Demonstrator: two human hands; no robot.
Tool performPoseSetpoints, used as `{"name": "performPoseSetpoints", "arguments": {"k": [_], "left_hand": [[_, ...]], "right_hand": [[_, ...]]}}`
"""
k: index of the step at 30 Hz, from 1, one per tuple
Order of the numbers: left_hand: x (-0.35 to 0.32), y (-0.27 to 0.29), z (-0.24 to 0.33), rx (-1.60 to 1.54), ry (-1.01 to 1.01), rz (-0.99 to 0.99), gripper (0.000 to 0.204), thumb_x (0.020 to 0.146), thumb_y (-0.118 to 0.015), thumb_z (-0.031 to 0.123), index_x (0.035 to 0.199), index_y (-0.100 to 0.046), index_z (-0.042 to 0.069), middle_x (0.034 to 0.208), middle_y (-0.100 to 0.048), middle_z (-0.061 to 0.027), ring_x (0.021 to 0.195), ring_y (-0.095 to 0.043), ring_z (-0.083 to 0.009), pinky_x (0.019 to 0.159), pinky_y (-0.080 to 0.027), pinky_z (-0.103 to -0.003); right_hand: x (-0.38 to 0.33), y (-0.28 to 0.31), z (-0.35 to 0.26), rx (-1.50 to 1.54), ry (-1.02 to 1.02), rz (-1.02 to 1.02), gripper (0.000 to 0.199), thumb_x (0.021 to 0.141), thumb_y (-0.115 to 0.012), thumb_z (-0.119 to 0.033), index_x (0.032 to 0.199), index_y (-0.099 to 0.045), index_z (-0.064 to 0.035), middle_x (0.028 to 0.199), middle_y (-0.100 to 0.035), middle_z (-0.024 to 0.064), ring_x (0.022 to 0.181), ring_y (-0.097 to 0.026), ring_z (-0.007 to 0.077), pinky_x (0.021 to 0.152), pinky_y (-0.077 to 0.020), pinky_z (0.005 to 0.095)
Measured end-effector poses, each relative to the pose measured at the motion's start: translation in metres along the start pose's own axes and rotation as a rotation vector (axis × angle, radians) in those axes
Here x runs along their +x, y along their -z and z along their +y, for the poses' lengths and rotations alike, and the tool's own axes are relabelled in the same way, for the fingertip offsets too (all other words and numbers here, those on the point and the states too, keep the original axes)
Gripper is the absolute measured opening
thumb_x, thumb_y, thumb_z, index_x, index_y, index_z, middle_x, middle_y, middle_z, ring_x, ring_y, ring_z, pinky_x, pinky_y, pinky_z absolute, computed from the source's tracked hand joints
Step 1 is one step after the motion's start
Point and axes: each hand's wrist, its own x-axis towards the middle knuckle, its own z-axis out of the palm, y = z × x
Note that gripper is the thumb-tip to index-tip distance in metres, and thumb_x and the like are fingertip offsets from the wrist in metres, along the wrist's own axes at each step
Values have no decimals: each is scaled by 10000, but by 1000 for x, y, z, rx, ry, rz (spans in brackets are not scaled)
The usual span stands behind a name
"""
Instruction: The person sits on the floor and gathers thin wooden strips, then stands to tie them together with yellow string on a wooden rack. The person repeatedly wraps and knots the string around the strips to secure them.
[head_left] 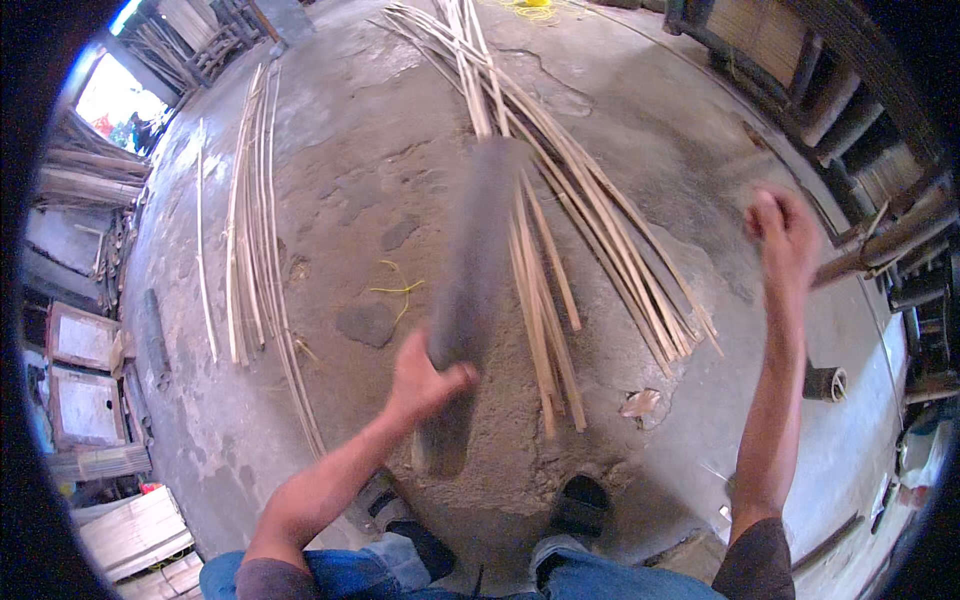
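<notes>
No container shows on the concrete floor [620, 130]. A fan of bamboo strips [560, 220] lies just right of the blurred grey bamboo pole [475, 270], a second bundle [255, 230] well to its left. The left hand [425, 375] grips the pole's lower part, fingers wrapped. The right hand [785, 235] is raised, holding nothing; its spread is too blurred to tell.

The left forearm rises from about 7 o'clock toward the centre, bare below a rolled sleeve. The left hand [428, 375] is closed, its fingers [455, 378] curled in a grip. The right forearm stands nearly vertical at 4 o'clock, lifting the right hand [785, 235] to 2 o'clock, motion-blurred, with fingers bent.
</notes>
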Motion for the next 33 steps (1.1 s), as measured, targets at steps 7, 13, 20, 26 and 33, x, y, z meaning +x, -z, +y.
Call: {"name": "performPoseSetpoints", "arguments": {"k": [7, 13, 20, 26, 33], "left_hand": [[72, 81, -128, 282, 564, 620, 790, 616, -784, 405, 1207, -490, -30, 1230, -529, -227, 1172, -503, -351, 964, -421, -442], [68, 89, -198, 410, 760, 693, 937, 618, -776, 428, 1331, -370, -25, 1258, -489, -213, 1154, -498, -369, 975, -423, -446], [80, 88, -148, 498, 868, 597, 974, 644, -759, 425, 1414, -271, 81, 1319, -408, -193, 1172, -484, -362, 930, -443, -498], [75, 92, -132, 825, 979, 447, 899, 716, -721, 398, 1431, -257, 111, 1381, -360, -165, 1186, -475, -378, 908, -455, -477], [-69, 192, 58, 408, 358, -319, 358, 795, -571, 259, 1123, -623, 126, 1037, -632, -206, 1000, -594, -377, 843, -487, -467]], "right_hand": [[-12, -99, 170, -736, 150, -312, 370, 803, -661, -256, 1100, -621, -39, 928, -670, 174, 888, -625, 359, 794, -482, 410], [-12, -82, 171, -642, 18, -276, 323, 856, -632, -159, 1149, -612, -24, 1069, -646, 167, 955, -627, 288, 871, -467, 359], [-63, -19, 34, -359, -171, 6, 295, 898, -579, -112, 1141, -601, 53, 1110, -631, 177, 1021, -595, 260, 928, -444, 368], [-59, 60, -119, -381, -228, -85, 323, 915, -560, -108, 1192, -551, 61, 1034, -610, 89, 872, -552, 132, 766, -451, 242], [-18, 142, -329, -403, -661, -476, 232, 848, -599, -100, 1041, -644, 20, 852, -686, 144, 793, -619, 170, 726, -493, 327]]}}
